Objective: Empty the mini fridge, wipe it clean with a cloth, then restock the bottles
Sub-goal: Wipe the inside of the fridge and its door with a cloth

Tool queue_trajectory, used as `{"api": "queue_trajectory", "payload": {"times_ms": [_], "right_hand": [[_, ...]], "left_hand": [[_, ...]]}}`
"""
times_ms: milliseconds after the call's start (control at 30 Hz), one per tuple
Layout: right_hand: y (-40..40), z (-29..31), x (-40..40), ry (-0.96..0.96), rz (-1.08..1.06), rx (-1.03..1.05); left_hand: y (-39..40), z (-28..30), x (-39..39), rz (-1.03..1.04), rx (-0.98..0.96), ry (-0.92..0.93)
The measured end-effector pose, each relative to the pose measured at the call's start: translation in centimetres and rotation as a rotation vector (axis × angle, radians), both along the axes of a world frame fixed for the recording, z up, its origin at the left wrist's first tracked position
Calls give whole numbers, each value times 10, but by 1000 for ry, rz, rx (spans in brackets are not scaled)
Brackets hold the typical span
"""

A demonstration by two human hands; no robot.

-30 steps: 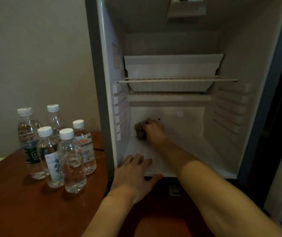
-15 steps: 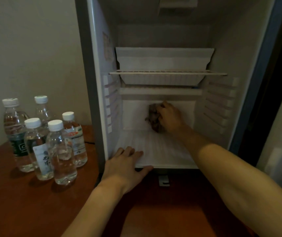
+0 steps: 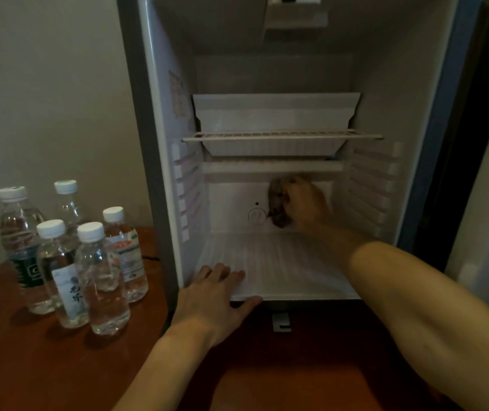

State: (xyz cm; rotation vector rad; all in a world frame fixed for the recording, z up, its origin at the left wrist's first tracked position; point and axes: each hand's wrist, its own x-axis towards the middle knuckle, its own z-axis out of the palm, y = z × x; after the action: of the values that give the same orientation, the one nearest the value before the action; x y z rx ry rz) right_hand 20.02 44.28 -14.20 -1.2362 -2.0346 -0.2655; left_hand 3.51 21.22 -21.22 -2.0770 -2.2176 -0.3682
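Cloth (image 3: 278, 203) gripped, right hand (image 3: 305, 203) reaching

The front left bottle (image 3: 66, 274) has a white label with dark Chinese writing, too blurry to read. The other bottles' labels are blurry too.

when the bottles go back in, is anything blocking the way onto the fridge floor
Only the hands. The left hand rests on the floor's front edge, and the right hand grips the cloth against the back wall. The five bottles stand on the table left of the fridge.
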Motion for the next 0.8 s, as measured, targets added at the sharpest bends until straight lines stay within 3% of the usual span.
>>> {"api": "queue_trajectory", "payload": {"times_ms": [67,133,233,467,600,800], "right_hand": [[5,-7,5,-30,0,109],[7,-16,4,111,43,118],[8,-20,7,44,5,123],[3,-70,15,23,41,-38],[-2,-49,14,-38,18,-86],[4,2,12,81,-89,-7]], "left_hand": [[0,-1,1,1,-4,-1],[0,-2,0,10,0,2],[1,-3,-2,12,0,-10],[1,-3,0,4,-5,-21],[1,-1,0,6,-15,-14],[1,1,1,7,-20,-19]]}}
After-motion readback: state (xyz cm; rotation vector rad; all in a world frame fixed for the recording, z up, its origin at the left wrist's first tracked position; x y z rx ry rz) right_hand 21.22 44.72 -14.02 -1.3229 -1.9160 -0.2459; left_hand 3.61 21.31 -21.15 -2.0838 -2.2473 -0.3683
